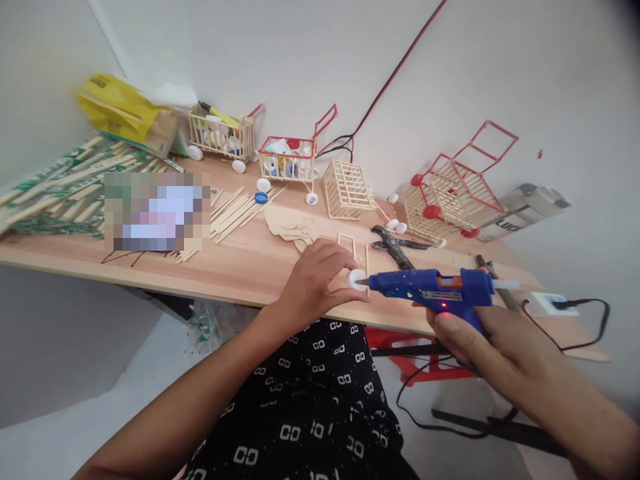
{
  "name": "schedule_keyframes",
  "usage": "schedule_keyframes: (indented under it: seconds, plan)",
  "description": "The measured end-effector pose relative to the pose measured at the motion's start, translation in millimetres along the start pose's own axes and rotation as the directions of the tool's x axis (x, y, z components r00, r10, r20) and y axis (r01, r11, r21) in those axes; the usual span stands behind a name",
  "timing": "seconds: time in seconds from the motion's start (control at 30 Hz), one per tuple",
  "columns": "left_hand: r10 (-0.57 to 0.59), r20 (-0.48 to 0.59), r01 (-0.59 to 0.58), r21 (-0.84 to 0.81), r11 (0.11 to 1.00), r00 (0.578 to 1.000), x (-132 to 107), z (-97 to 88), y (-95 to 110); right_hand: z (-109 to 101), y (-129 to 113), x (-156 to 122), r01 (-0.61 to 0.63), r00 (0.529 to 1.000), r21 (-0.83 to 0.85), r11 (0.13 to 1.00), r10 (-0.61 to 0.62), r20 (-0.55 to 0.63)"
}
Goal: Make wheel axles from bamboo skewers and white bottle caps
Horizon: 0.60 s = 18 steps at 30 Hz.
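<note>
My left hand (pixel 320 280) pinches a small white bottle cap (pixel 356 279) by its edges, its hollow side towards the nozzle. Wrapped around the handle of a blue hot glue gun (pixel 425 285) is my right hand (pixel 470 333). The gun's tip reaches into the cap, though I cannot tell whether it touches the inside. A red light glows on the gun's side, and a clear glue stick (pixel 507 284) pokes out of its back. Just behind the cap, a thin wooden stick frame (pixel 346 238) lies on the table.
Several small stick carts stand along the wall, including a cart full of caps (pixel 287 163) and a red-trimmed cart (pixel 450 193). Black pliers (pixel 397 247) lie behind the glue gun. Wrapped chopsticks (pixel 60 187) cover the left side. A power strip (pixel 550 304) sits at right, with a cord hanging below.
</note>
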<state>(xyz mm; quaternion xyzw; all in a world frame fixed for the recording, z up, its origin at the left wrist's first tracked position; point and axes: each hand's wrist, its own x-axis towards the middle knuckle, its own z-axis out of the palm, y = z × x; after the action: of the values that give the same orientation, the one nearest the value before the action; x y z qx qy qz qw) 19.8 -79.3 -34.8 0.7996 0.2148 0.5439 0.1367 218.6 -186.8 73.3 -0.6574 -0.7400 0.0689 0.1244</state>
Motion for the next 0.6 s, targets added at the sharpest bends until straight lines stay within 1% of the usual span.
schedule_keyframes:
  seconds: [0.23,0.4,0.6]
  plan:
    - [-0.002,0.007,0.002,-0.002,1.0,1.0,-0.6,-0.4,0.0,-2.8,-7.0,2.9,0.03,0.999,0.012,0.999,-0.03,-0.02]
    - [-0.018,0.009,0.018,0.002,1.0,1.0,-0.5,-0.3,0.4,-0.7,-4.0,3.2,0.032,0.999,0.046,0.998,-0.03,-0.043]
    - [0.002,-0.006,-0.002,0.001,1.0,1.0,-0.5,-0.2,0.2,-2.7,-2.7,3.9,0.037,0.998,0.024,0.999,-0.036,-0.047]
